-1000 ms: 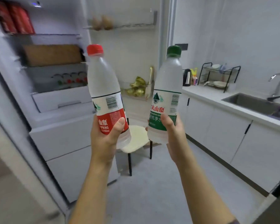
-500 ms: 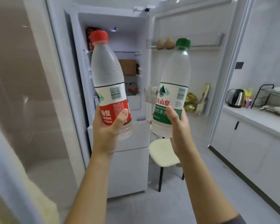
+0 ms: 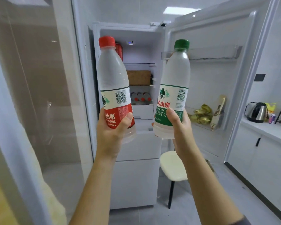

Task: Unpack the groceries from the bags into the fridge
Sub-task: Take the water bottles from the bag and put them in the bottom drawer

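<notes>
The open fridge (image 3: 136, 143) fills the centre of the frame, its door (image 3: 217, 95) swung out toward the right. On the inner shelves sit a brown box (image 3: 138, 77) mid-frame and, below it, a row of red-capped bottles (image 3: 141, 97); red cans (image 3: 119, 51) show at the upper shelf behind the bottle cap. A door shelf at right centre holds gold-wrapped items (image 3: 201, 113). A stool (image 3: 173, 166) with a cream seat stands below the door, at lower centre. At the far right edge a kettle (image 3: 257, 112) rests on the counter (image 3: 266, 129).

The left hand (image 3: 111, 132) wraps closed around the lower part of the red-capped water bottle (image 3: 114, 85), held upright at centre left. The right hand (image 3: 179, 125) grips the base of the green-capped water bottle (image 3: 174, 85), upright just beside it, the two bottles apart, both in front of the fridge opening.
</notes>
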The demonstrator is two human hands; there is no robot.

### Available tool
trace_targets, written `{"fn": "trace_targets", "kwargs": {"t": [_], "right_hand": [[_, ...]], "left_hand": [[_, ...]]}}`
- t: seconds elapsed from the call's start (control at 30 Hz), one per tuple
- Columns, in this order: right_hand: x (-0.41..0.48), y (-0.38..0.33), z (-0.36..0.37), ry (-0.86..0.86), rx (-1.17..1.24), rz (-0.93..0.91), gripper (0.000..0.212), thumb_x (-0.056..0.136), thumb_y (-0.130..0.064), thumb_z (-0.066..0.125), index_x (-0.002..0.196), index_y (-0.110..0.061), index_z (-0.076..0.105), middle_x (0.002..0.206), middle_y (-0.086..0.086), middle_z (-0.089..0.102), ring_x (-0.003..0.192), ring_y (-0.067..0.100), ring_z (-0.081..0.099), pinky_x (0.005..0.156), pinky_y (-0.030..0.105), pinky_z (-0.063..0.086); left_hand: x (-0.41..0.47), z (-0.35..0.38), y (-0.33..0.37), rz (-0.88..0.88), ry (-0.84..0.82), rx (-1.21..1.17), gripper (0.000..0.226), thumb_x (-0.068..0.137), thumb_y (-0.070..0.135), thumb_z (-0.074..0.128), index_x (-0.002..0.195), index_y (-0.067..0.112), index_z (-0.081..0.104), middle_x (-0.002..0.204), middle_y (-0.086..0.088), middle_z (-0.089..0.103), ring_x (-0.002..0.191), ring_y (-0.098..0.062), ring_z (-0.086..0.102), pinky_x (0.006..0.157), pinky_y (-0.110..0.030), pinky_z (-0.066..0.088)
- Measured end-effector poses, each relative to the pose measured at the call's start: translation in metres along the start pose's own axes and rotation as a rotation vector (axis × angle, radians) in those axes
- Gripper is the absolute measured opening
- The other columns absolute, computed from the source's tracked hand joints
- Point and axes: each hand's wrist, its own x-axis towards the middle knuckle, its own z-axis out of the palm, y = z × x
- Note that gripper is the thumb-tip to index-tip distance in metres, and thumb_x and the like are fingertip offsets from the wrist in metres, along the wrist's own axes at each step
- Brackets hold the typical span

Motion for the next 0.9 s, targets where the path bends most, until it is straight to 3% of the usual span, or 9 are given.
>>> {"fn": "trace_targets", "kwargs": {"t": [0.27,0.43,0.73,0.9], "right_hand": [[0.017,-0.001,-0.014,-0.037,-0.006,-0.024,0.05,0.067,-0.054,0.067,0.114,-0.038,0.058,0.113,-0.005,0.071,0.106,0.023,0.068,0.094,0.05,0.054],[0.028,0.003,-0.024,-0.09,-0.012,-0.028,0.05,0.068,-0.054,0.066,0.115,-0.038,0.057,0.113,-0.008,0.071,0.106,0.019,0.067,0.092,0.041,0.055],[0.046,0.024,-0.028,-0.135,-0.027,-0.022,0.049,0.07,-0.052,0.066,0.116,-0.036,0.057,0.113,-0.01,0.07,0.107,0.012,0.066,0.089,0.029,0.056],[0.07,0.045,-0.022,-0.132,-0.048,-0.023,0.044,0.073,-0.048,0.068,0.115,-0.039,0.056,0.109,-0.019,0.069,0.104,0.003,0.065,0.08,0.016,0.053]], "left_hand": [[0.012,0.01,-0.006,0.005,0.0,0.047,0.058,0.066,0.043,0.076,0.119,0.029,0.057,0.103,0.007,0.068,0.091,-0.01,0.067,0.073,-0.022,0.053],[0.019,0.017,-0.011,0.015,0.03,0.075,0.064,0.065,0.044,0.076,0.122,0.023,0.056,0.103,0.004,0.068,0.091,-0.012,0.066,0.072,-0.02,0.053],[0.033,0.026,-0.034,-0.002,0.061,0.122,0.048,0.07,0.033,0.078,0.113,0.03,0.058,0.093,0.014,0.069,0.084,-0.004,0.066,0.069,-0.017,0.052],[0.054,0.027,-0.062,-0.012,0.056,0.122,0.059,0.062,0.046,0.076,0.116,0.029,0.058,0.097,0.01,0.07,0.086,-0.007,0.067,0.07,-0.017,0.052]]}}
